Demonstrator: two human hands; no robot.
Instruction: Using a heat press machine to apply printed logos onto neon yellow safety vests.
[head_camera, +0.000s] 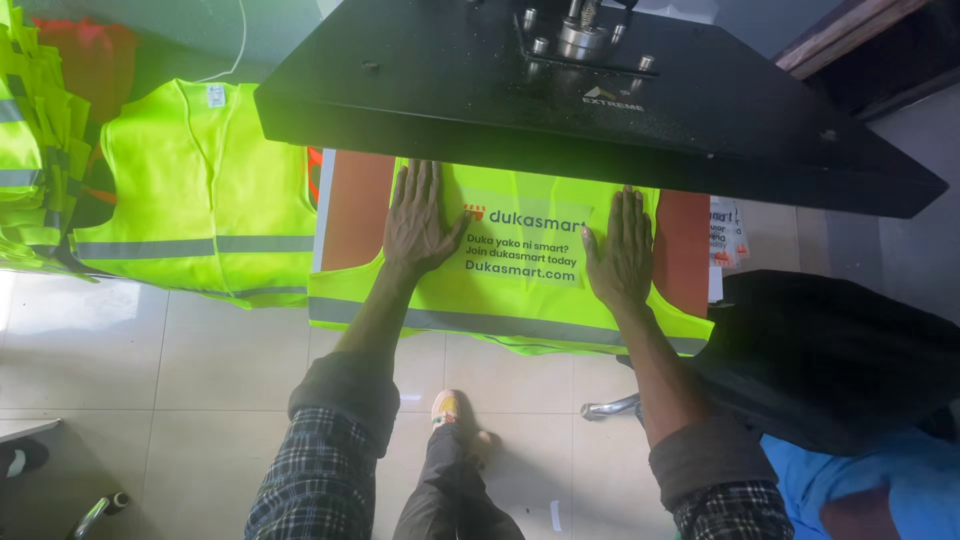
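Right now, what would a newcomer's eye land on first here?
First the neon yellow vest spread on the orange press bed at centre, with the left hand and right hand pressed flat on either side of a printed patch. Above it hangs the big black press plate, raised and filling the top. At left, more yellow vests lie laid out and stacked.

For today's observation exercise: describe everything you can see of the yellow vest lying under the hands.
The vest is fluorescent yellow, thin fabric, with a grey reflective band near its lower edge. It lies flat on the orange pad of a press, beneath the raised black plate. A printed transfer sits at its middle. The left hand and right hand press flat on it.
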